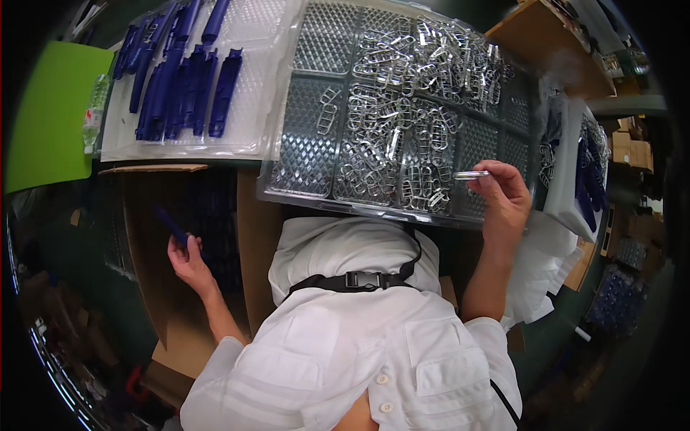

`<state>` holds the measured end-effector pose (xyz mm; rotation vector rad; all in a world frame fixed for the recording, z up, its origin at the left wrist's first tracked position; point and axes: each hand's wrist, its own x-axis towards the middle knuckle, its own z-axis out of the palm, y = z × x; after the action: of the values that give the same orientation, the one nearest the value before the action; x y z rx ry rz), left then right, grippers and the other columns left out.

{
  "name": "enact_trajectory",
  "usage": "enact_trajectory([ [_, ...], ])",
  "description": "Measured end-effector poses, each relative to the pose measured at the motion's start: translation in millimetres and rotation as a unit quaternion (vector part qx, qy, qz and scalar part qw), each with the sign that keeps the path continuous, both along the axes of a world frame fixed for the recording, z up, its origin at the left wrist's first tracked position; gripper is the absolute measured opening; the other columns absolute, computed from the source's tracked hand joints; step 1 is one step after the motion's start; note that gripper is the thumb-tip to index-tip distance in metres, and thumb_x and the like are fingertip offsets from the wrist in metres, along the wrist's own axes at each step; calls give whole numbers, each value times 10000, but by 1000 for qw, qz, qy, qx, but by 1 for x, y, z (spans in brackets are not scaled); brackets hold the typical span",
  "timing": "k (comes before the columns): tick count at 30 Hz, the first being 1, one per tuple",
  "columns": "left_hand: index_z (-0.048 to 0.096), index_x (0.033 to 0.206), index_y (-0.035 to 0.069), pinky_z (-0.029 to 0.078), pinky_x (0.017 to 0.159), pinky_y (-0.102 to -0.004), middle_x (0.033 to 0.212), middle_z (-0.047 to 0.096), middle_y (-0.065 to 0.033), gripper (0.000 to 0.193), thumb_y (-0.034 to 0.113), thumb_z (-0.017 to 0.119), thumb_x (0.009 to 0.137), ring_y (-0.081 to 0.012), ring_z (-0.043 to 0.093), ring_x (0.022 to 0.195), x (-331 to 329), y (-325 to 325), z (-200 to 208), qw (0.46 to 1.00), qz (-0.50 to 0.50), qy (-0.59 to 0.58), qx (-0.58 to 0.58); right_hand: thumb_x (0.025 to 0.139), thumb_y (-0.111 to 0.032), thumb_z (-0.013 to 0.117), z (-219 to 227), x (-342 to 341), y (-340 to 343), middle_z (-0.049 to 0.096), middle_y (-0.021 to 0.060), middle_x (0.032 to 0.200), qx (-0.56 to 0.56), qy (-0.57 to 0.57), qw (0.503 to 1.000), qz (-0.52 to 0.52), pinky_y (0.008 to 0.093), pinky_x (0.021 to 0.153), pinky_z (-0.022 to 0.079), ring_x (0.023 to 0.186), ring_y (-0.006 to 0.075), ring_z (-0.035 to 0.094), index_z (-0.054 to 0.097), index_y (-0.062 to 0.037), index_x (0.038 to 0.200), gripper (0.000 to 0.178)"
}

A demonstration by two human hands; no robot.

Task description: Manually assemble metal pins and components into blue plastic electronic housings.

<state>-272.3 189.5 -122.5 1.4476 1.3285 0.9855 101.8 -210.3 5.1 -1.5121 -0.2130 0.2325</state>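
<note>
Between the thumb and fingers of my right hand (507, 190) is a small silver metal buckle (471, 174), seen edge-on above the right front part of a clear compartment tray (305, 144). Many loose metal buckles (370, 144) lie heaped in the tray's middle compartments. At the left, my left hand (190, 264) grips a long dark blue plastic piece (171, 224) over an open cardboard box (251, 251). Inside that box, more dark blue pieces show dimly in rows.
Left of the compartment tray, a white tray (248, 122) carries several dark blue plastic pieces (188, 86). A green panel (54, 115) and a clear bottle (93, 115) stand at far left. A white bin (571, 158) with blue pieces and buckles is at the right.
</note>
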Motion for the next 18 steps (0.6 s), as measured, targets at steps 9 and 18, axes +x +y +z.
enact_trajectory([
  [9,661,1352,42,626,693,-319,1132,698,-117,640,42,907,761,-259,742,859,167,-93,135,770,-433,48,467,938,85,725,10,-12,-14,683,109,1147,37,-65,996,-46,260,855,549,971,140,656,707,29,1097,170],
  [18,652,1350,-4,630,708,-352,1104,711,-168,618,6,886,778,-280,755,857,232,-144,145,743,-594,-13,308,903,151,707,15,-41,-35,669,124,1123,63,-103,992,-38,220,810,495,949,124,629,687,18,1076,218],
])
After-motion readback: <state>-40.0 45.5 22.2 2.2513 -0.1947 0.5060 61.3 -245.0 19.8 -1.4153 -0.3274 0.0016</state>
